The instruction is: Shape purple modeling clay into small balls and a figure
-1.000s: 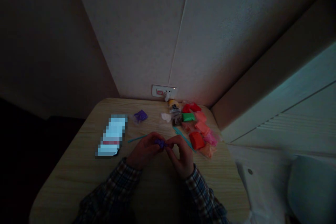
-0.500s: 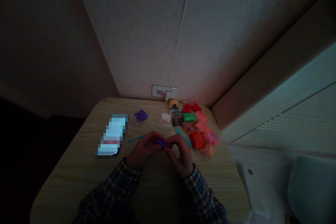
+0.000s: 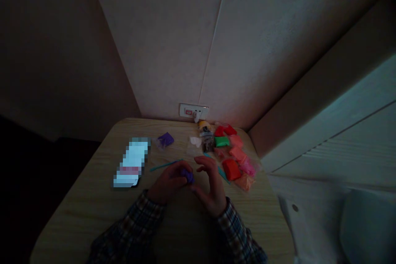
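A small lump of purple modelling clay point(image 3: 187, 175) is pinched in my left hand point(image 3: 168, 181), between the thumb and the curled fingers. My right hand point(image 3: 212, 185) is just to its right, thumb and fingers spread apart in a C shape with nothing between them. Behind my left hand lies a thin turquoise stick point(image 3: 162, 166). Another turquoise tool point(image 3: 223, 175) is partly hidden behind my right hand. Farther back on the left, a clear packet of purple clay point(image 3: 166, 139) rests on the table.
The wooden table point(image 3: 93, 202) stands against a wall with a power socket point(image 3: 194, 111). A lit phone point(image 3: 131, 163) with a blurred screen lies on the left. On the right are several clay packets, among them red point(image 3: 232, 169), green point(image 3: 222, 142) and pink point(image 3: 247, 167).
My right hand has let go of the purple clay and opened, its fingers now apart from it. The lump stays in my left hand, looking more compact.
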`<act>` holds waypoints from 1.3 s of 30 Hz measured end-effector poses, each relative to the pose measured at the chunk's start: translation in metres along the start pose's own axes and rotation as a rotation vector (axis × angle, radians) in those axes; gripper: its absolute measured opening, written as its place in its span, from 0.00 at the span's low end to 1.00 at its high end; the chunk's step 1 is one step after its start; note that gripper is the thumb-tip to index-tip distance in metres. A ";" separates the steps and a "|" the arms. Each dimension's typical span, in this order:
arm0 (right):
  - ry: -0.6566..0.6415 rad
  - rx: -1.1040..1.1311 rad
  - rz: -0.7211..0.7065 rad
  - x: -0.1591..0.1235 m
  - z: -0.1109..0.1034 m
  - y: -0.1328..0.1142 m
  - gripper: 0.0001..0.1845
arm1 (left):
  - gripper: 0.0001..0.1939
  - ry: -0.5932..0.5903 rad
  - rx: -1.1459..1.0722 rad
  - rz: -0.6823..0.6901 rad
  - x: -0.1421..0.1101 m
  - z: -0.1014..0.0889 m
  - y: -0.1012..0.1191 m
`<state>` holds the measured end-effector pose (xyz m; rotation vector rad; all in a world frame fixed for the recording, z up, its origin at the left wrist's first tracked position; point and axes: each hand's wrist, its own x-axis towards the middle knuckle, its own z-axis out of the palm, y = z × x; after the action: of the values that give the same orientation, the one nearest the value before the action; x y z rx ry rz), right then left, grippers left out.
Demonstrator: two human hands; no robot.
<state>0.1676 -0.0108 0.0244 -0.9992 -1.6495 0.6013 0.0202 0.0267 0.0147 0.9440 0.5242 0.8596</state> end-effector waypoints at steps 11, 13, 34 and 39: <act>-0.204 -0.135 0.000 0.004 -0.001 -0.006 0.24 | 0.19 0.149 0.335 -0.042 0.002 -0.005 0.004; -0.201 -0.137 0.003 0.005 -0.001 -0.007 0.23 | 0.18 0.137 0.331 -0.042 0.001 -0.006 0.006; -0.047 -0.184 -0.022 0.003 0.000 0.003 0.20 | 0.17 0.150 0.090 -0.055 0.004 -0.009 -0.004; -0.049 -0.181 0.047 0.002 -0.003 0.022 0.19 | 0.14 0.264 0.245 0.017 -0.005 -0.019 0.021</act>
<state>0.1769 0.0016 0.0089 -1.1651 -1.7509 0.5174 -0.0053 0.0380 0.0234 1.0642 0.8653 0.9558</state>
